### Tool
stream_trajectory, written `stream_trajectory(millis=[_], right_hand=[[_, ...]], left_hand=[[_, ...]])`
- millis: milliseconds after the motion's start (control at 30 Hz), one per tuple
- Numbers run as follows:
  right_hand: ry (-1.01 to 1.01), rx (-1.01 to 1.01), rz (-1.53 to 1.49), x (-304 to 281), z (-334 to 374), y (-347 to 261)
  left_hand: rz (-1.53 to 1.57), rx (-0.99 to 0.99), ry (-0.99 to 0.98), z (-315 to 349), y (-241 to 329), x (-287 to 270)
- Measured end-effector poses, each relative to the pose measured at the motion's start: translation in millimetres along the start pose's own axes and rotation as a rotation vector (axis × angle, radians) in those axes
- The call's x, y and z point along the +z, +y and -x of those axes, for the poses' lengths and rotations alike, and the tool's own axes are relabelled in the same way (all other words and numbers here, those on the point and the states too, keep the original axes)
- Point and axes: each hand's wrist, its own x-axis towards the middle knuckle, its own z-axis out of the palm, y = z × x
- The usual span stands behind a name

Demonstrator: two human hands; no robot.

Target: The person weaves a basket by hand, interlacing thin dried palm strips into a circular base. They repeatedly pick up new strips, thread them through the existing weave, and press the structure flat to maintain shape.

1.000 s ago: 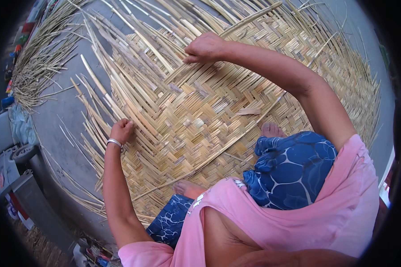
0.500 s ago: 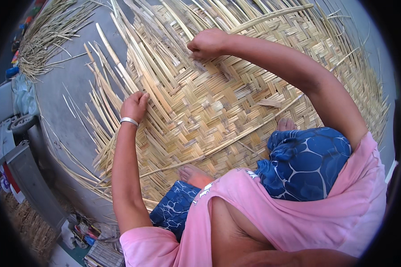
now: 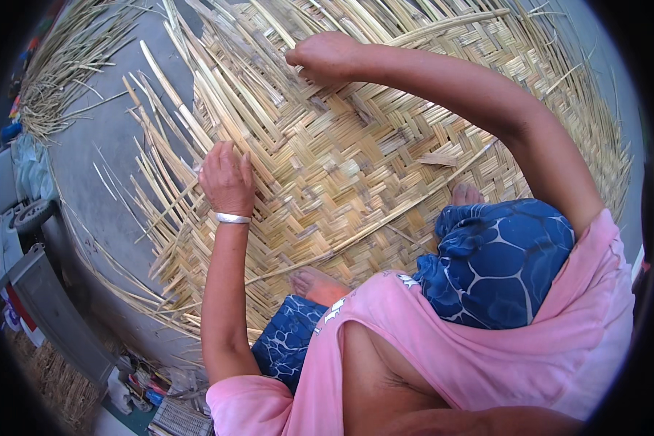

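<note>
A large mat (image 3: pixel 349 171) of flat, pale yellow reed strips in a slanting weave lies beneath both hands. Long loose strips (image 3: pixel 187 116) fan out from its far left edge. My left hand (image 3: pixel 227 178), with a silver bangle at the wrist, rests over the strips on the left side. Its fingers are stretched out and the thumb stands apart. Farther off, near the top middle, my right hand (image 3: pixel 328 58) is closed around reed strips at the edge of the weave. Its fingertips are partly hidden, so how many strips it grips I cannot tell.
My bare feet (image 3: pixel 318 285) are on the mat, below blue patterned trousers (image 3: pixel 512 258). A heap of loose reeds (image 3: pixel 65 69) lies on the grey floor at the far left. A grey wheeled vehicle or cart (image 3: pixel 47 291) stands along the left, with clutter (image 3: pixel 134 389) below it.
My left hand has gone from a pinch on a strip to lying with fingers extended, slightly right and nearer. My right hand has moved a little up and to the left, still closed.
</note>
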Motion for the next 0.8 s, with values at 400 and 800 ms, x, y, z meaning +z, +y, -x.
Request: stream_trajectory(millis=[400,800], right_hand=[[-0.157,0.41,-0.946,19,-33,10],[0.088,0.138,-0.351,24,-31,15]], left_hand=[[0.19,0.238,-0.067,-2,113,57],[0.286,0.271,-0.052,-6,107,68]])
